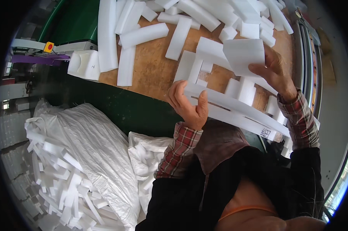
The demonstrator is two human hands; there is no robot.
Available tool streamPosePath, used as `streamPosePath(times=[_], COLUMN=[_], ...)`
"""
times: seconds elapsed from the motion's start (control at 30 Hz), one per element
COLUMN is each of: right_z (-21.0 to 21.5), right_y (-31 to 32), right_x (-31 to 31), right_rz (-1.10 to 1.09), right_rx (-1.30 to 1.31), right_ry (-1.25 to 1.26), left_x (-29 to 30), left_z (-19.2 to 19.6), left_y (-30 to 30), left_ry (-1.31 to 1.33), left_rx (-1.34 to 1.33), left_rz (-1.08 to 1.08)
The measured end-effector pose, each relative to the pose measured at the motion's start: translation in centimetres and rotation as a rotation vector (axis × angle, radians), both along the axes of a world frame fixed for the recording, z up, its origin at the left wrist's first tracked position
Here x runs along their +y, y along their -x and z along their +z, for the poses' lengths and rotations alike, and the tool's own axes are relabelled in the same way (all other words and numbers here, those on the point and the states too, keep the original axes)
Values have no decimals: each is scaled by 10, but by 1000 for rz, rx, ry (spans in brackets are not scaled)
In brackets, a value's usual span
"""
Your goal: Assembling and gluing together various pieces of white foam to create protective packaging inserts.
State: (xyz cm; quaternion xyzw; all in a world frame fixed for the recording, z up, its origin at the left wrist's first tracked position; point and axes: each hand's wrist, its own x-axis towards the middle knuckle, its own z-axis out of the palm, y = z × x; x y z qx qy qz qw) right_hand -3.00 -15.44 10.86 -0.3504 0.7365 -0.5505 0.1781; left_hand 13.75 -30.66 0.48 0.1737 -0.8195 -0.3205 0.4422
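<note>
The white foam frame (pixel 235 106), a flat die-cut sheet with rectangular openings and a long straight lower bar, is held up over the near edge of the wooden worktable (pixel 151 73), tilted so its long bar slopes down toward the person's right. The left hand (pixel 189 106) is clamped on the frame's near left end, thumb across the front face and fingers curled behind the edge. The right hand (pixel 274 71) grips the frame's upper right part, fingers closed on a square foam panel (pixel 243 56) that stands up from the frame; whether that panel is loose or joined to the frame cannot be told. Both wrists show red plaid cuffs (pixel 181 144) under dark sleeves.

Beyond the frame, the worktable is strewn with loose white foam strips (pixel 143 34) and blocks, piled thickest along its far edge. At the worktable's far left corner lies a shaped foam block (pixel 83 63) with a curved notch. Left of that corner sits a red push button on a yellow base (pixel 48 46), mounted on a grey machine rail. Below the worktable's near edge, on the person's left, an open white woven sack (pixel 97 150) is stuffed with foam offcuts (pixel 58 181), and a second, smaller sack (pixel 147 158) lies just beside it, close to the left sleeve.
</note>
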Motion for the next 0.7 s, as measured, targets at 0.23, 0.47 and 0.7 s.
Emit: streamPosePath(times=[0.23,0.47,0.7], right_z=[-16,-15,-40], right_y=[25,24,-19], right_x=[-86,-135,-152], right_rz=[526,786,853], right_rx=[-4,356,1090], right_ry=[-327,-548,-693], left_x=[-1,6,6], left_z=[-68,-83,-93], left_y=[3,8,6], left_ry=[-545,-626,-623], left_rx=[13,110,206], left_rz=[184,190,152])
